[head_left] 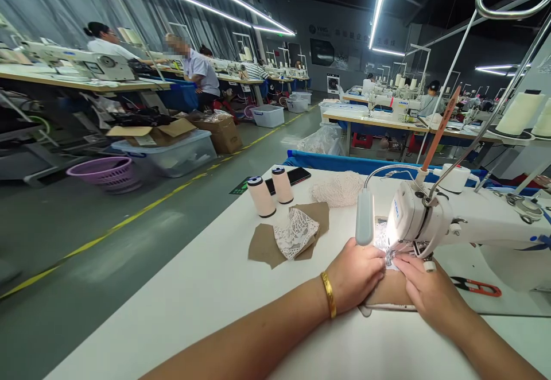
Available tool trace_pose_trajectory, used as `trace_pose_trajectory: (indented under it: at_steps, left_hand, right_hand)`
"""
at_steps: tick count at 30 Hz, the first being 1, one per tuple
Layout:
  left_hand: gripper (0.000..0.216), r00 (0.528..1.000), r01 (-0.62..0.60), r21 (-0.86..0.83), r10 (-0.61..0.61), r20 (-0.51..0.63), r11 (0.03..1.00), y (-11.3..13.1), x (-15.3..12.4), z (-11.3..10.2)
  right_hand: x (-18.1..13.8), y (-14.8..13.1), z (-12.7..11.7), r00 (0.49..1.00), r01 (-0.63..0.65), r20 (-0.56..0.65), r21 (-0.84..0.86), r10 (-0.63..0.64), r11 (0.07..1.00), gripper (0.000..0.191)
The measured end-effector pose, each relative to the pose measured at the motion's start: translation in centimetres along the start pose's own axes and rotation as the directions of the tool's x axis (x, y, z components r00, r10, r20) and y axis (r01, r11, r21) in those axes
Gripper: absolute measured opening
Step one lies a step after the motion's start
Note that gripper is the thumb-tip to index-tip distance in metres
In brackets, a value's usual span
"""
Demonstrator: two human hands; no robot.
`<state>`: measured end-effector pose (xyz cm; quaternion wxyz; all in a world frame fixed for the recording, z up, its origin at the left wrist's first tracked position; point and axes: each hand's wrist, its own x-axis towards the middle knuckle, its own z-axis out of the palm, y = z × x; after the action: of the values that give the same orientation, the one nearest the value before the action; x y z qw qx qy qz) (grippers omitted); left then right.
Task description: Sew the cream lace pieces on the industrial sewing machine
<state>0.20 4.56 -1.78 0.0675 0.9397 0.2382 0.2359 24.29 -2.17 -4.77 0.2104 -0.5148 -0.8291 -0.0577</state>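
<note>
My left hand, with a gold bangle on its wrist, rests on a brown fabric piece with white lace, its fingers curled and pinching the work just before the needle. My right hand lies on the same piece with fingers pressed flat and together, close to the presser foot. Over both stands the white sewing machine, whose small lamp lights the lace under the needle.
Two pale thread spools, a black phone, a lace piece on brown fabric and a lace heap lie on the white table. Red-handled snips lie at right. Other people sew at benches across the aisle.
</note>
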Motion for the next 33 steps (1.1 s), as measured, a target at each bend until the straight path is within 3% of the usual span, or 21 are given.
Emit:
trace_pose_trajectory:
  at_steps: [5, 10, 13, 16, 21, 27, 31, 33]
  left_hand:
    - [0.03, 0.993, 0.114, 0.029, -0.114, 0.014, 0.993, 0.2, -0.3, -1.1]
    - [0.05, 0.974, 0.205, 0.199, -0.22, 0.054, 0.958, 0.6, -0.7, -1.3]
    - [0.035, 0.97, 0.194, 0.301, -0.229, 0.083, 0.934, 1.5, -0.8, -1.9]
    - [0.026, 0.964, 0.189, 0.25, -0.228, 0.137, 0.95, 2.0, -0.6, -3.5]
    - [0.013, 0.913, 0.337, 0.255, -0.381, 0.148, 0.906, 0.3, -0.6, -5.7]
    - [0.027, 0.879, 0.393, 0.263, -0.444, 0.175, 0.881, -1.0, -1.3, -5.0]
    - [0.01, 0.91, 0.359, 0.193, -0.388, 0.146, 0.913, -0.3, -1.4, -3.9]
    - [0.012, 0.932, 0.32, 0.136, -0.337, 0.133, 0.938, 0.1, -1.4, -3.4]
  right_hand:
    - [-0.2, -0.1, -0.3, 1.0, 0.022, -0.007, 0.041, -0.022, 0.999, 0.055]
    - [0.0, -0.7, -0.9, 0.996, 0.084, -0.039, 0.099, -0.081, 0.992, 0.05]
    - [0.3, -1.7, -1.3, 0.985, 0.161, -0.098, 0.172, -0.146, 0.972, 0.048]
    - [0.5, -2.9, -1.6, 0.969, 0.244, -0.088, 0.236, -0.23, 0.94, 0.048]
    - [0.4, -4.4, -2.4, 0.933, 0.34, 0.004, 0.314, -0.359, 0.886, 0.055]
    - [0.2, -5.4, -3.6, 0.898, 0.388, 0.041, 0.397, -0.439, 0.832, 0.039]
    - [-0.1, -6.2, -4.0, 0.855, 0.483, -0.007, 0.374, -0.519, 0.791, 0.024]
    - [-0.2, -6.3, -4.5, 0.848, 0.464, 0.041, 0.424, -0.529, 0.777, 0.016]
